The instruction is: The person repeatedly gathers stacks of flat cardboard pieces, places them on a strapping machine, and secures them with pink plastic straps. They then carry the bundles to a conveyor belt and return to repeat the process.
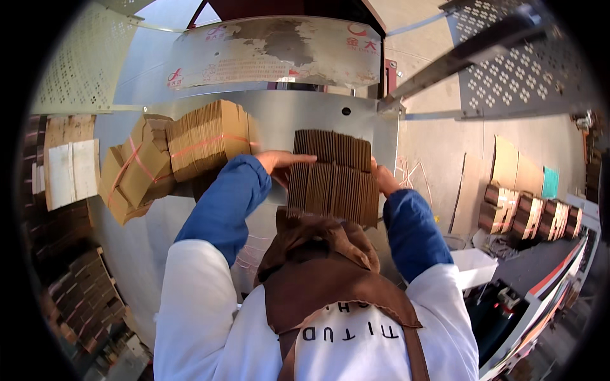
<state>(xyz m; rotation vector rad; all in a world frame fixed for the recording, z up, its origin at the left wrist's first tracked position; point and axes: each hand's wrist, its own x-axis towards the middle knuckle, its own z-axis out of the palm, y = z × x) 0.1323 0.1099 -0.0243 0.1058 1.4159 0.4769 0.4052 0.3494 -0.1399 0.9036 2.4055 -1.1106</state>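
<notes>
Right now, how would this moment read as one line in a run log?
left hand: on cardboard stack | right hand: on same stack | stack: on metal table | strapped bundles: at left

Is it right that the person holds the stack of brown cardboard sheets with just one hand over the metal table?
Not quite. The head view shows both hands on the stack of brown cardboard sheets: the left hand at its left side and the right hand at its right side. The rest is right: it is over the metal table.
</notes>
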